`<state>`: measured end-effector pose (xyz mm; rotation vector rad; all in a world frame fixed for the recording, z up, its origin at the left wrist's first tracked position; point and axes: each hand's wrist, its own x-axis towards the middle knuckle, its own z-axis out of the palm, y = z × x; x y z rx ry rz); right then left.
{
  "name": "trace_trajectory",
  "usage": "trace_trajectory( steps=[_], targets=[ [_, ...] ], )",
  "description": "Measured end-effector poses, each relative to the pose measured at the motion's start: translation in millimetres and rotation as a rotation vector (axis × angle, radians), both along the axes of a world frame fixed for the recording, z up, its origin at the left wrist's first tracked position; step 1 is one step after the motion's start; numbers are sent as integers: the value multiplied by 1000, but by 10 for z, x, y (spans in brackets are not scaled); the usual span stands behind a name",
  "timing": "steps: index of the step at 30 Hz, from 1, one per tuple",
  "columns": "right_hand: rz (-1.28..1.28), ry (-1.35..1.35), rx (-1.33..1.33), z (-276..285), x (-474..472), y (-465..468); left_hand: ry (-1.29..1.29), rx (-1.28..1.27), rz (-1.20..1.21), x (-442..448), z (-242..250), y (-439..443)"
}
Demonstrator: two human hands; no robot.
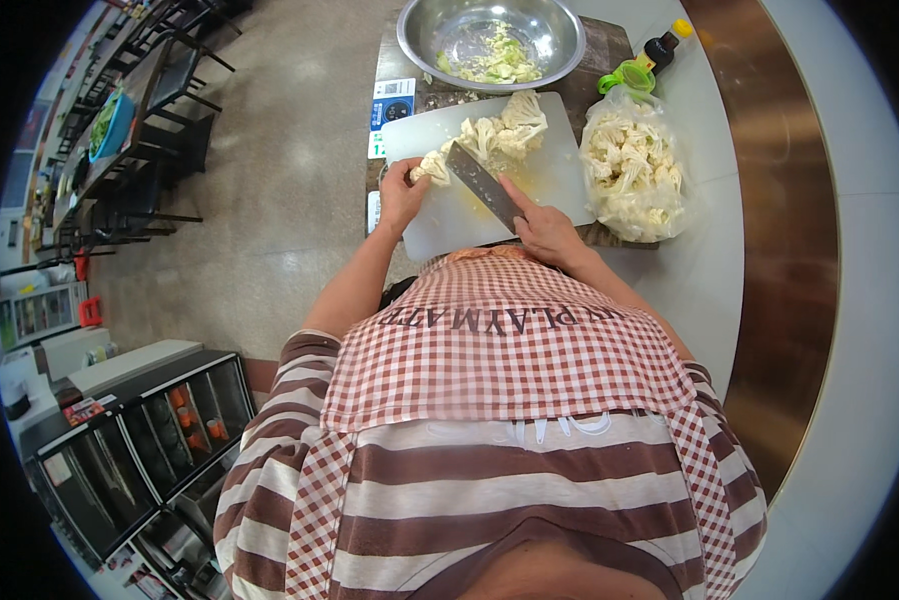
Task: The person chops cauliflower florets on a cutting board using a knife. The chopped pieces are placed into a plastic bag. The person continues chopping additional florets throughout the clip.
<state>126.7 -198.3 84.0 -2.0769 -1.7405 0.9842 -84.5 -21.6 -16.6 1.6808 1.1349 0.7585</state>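
My left hand (404,193) pinches a small cauliflower floret (433,169) at the left side of a white cutting board (449,225). In my right hand (550,229) is a kitchen cleaver (483,186), its broad blade dotted with white bits and my index finger laid along it. The blade's far corner lies right beside the held floret. Just beyond it, larger cauliflower pieces (520,127) rest on the board, with crumbs and a yellowish wet patch around them.
Behind the board stands a steel bowl (419,56) holding pale green trimmings (505,60). To the right are a clear plastic bag of cauliflower florets (633,165), a green plastic lid or cap (629,77) and a dark bottle with yellow cap (659,51). Printed cards (393,109) lie left on the dark table (607,41).
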Motion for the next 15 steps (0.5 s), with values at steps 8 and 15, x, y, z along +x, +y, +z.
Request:
trace_trajectory(
  steps=[8,15],
  targets=[
    [1,-72,-33,-64,-143,64,13,-39,-3,34,-22,20],
    [-102,85,15,-267,-110,12,130,-17,-60,54,-37,77]
  ],
)
